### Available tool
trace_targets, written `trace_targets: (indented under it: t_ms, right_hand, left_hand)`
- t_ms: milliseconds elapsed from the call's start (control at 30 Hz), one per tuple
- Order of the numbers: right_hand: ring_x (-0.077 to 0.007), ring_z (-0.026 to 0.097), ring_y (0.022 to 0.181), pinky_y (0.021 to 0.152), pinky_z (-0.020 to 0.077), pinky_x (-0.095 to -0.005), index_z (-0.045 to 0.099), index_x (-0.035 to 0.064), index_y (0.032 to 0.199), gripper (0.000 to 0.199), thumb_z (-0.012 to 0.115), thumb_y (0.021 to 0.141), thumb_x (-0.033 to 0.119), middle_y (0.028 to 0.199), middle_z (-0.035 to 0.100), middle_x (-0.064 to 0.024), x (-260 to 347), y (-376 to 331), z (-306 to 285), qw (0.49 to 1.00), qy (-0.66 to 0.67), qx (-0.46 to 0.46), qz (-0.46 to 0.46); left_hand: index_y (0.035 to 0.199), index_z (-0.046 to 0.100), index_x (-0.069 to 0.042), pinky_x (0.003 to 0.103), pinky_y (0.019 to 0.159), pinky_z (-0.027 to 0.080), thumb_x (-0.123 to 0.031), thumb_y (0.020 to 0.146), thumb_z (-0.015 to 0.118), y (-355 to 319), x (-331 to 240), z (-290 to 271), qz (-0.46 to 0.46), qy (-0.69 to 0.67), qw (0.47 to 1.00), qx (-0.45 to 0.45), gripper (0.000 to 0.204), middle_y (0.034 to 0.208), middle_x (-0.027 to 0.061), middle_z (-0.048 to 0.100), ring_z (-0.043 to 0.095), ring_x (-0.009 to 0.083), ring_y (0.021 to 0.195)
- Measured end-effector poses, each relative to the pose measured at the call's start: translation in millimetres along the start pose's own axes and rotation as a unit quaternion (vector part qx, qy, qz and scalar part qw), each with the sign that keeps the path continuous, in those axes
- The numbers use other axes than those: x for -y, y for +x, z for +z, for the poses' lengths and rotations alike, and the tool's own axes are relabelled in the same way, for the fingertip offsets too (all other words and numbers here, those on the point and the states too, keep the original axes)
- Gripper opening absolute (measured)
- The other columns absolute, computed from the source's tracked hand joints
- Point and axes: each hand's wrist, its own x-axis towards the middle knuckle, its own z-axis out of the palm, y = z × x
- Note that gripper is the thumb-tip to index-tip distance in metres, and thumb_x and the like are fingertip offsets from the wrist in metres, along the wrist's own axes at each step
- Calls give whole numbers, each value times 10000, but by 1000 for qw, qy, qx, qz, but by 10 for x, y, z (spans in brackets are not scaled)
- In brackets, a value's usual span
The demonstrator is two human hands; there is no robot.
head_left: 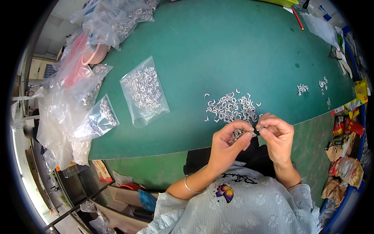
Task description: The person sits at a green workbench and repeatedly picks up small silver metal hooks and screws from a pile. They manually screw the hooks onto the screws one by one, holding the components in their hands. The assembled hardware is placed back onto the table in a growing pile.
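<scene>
Above the table's near edge, my left hand point(223, 150) is curled around several small silver crescent-shaped metal pieces point(237, 134), and its thumb and forefinger are pressed together at the tip. Close beside it, my right hand point(279, 138) pinches a small silver metal piece point(260, 128) between thumb and fingertips. The two sets of fingertips almost meet; whether their pieces touch is too small to tell. Just beyond my hands lies a loose pile of silver crescent pieces point(231, 107) on the green tabletop point(194, 50).
Left of the pile lies a clear bag point(145, 93) of similar pieces, with a smaller bag point(103, 117) beside it. Plastic bags and a pink basket point(95, 54) crowd the left edge. Two small clusters point(302, 89) sit at right. A red pencil point(298, 19) lies far right.
</scene>
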Motion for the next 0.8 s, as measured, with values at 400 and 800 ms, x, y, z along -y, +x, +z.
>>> trace_targets:
  t_ms: [400,800]
  right_hand:
    - [-164,568,815,723,451,-257,590,-54,910,150,570,770,-104,872,584,-127,54,-42,35,999,30,-2,18]
    - [-161,562,810,738,443,-274,586,-40,911,124,563,792,-67,867,586,-119,76,-47,86,994,91,9,56]
  left_hand:
    - [922,564,-3,156,569,374,23,810,571,-25,-20,6,43,45,998,12,115,902,25,530,474,43,738]
    - [891,557,14,166,551,379,49,788,573,-47,-93,45,34,44,998,-5,110,879,46,535,479,58,698]
